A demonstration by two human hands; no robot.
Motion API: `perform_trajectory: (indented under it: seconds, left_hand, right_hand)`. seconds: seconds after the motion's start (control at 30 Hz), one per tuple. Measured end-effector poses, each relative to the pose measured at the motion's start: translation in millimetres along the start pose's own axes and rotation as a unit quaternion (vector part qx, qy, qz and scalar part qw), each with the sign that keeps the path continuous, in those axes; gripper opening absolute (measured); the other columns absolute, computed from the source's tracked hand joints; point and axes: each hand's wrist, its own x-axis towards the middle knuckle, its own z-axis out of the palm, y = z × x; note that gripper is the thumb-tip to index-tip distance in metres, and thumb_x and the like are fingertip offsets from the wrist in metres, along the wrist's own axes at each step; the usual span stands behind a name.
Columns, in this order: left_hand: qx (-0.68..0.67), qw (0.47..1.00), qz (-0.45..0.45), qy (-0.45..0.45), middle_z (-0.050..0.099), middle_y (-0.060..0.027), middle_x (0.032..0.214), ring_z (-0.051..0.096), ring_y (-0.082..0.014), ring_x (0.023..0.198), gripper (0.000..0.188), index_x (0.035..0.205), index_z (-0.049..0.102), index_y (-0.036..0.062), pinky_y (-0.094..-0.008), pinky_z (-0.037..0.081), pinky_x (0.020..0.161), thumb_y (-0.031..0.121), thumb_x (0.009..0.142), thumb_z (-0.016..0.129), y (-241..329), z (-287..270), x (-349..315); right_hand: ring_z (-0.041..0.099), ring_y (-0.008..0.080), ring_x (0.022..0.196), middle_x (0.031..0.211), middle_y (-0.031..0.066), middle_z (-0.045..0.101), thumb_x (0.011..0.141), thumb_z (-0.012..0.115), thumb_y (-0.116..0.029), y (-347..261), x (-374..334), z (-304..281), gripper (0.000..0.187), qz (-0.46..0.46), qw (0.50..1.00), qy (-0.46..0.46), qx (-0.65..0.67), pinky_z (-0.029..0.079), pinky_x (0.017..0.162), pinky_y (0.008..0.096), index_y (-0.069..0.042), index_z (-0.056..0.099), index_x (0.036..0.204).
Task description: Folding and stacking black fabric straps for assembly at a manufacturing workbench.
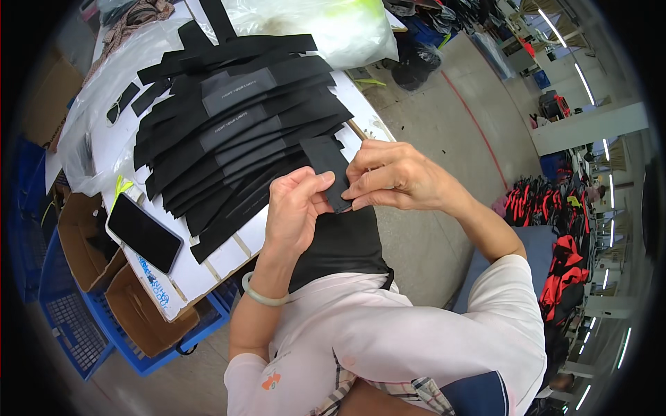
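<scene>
A short strip of black fabric (322, 158) is held up in front of me, over the table's near right edge. My left hand (297, 202) pinches its left side between thumb and fingers. At its lower right corner, my right hand (394, 179) closes thumb and fingertips on the edge. Just beyond, many long black fabric bands (236, 135) lie fanned in an overlapping pile, several with a dark grey printed panel in the middle. Two small black pieces (123, 102) sit left of the pile.
The white table (218, 277) carries a black phone (146, 232) at its near left and clear plastic sheeting (82, 149). Stuffed plastic bags (312, 24) stand at the back. Below the left edge are cardboard boxes (139, 322) in a blue crate (149, 364). Red and black garments (562, 270) are heaped at right.
</scene>
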Motion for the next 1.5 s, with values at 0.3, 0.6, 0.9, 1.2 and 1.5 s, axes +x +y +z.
perform_trajectory:
  seconds: [0.3,0.6,0.9,1.2,1.5]
  left_hand:
    - [0.003,0.996,-0.076,-0.035,0.06,-0.0115,0.07,0.064,-0.0188,0.062,0.02,0.063,0.05,0.0023,-0.0348,0.06,0.056,0.002,0.082,0.056,-1.6,-0.7,3.4]
    - [-0.024,0.994,-0.098,-0.037,0.062,-0.0158,0.085,0.065,-0.0223,0.072,0.014,0.087,0.056,-0.0067,-0.0344,0.059,0.062,0.007,0.086,0.053,-12.8,-9.3,7.3]
    - [0.28,0.949,0.127,-0.066,0.059,-0.0137,0.112,0.054,-0.0181,0.103,0.012,0.083,0.063,-0.0025,-0.0313,0.04,0.091,0.009,0.085,0.061,-14.6,6.6,1.8]
    - [0.185,0.978,-0.011,-0.097,0.058,-0.0129,0.112,0.053,-0.0125,0.096,0.015,0.077,0.06,-0.0017,-0.0266,0.041,0.089,0.008,0.088,0.056,-12.9,17.7,-1.9]
    - [0.336,0.931,0.145,0.003,0.055,-0.0133,0.113,0.051,-0.0175,0.099,0.01,0.087,0.061,-0.0005,-0.0299,0.04,0.086,0.009,0.083,0.062,-24.7,16.4,8.3]
  right_hand:
    - [0.061,0.0209,0.075,0.081,0.0089,0.064,0.072,0.073,-0.011,5.3,-6.3,1.0,0.017,0.065,0.984,-0.047,0.159,0.049,0.062,0.0313,-0.005,0.072,0.087]
    - [0.057,0.0234,0.064,0.074,0.0082,0.055,0.063,0.063,0.006,-12.3,-8.9,17.8,0.053,-0.031,0.997,0.036,-0.068,0.048,0.055,0.0327,-0.005,0.06,0.114]
    - [0.055,0.0065,0.061,0.078,0.0031,0.057,0.079,0.055,0.007,-8.6,-33.0,10.9,0.03,0.209,0.933,0.155,0.249,0.05,0.047,0.0202,-0.001,0.063,0.106]
    - [0.053,0.0088,0.059,0.066,0.0019,0.056,0.071,0.057,0.002,-11.3,-44.1,18.0,0.009,0.232,0.939,0.183,0.177,0.043,0.051,0.0221,-0.002,0.059,0.079]
    - [0.054,0.016,0.054,0.066,0.0063,0.055,0.067,0.058,0.004,-11.3,-43.9,19.9,0.012,0.176,0.947,0.268,0.016,0.042,0.047,0.0263,0.001,0.06,0.078]
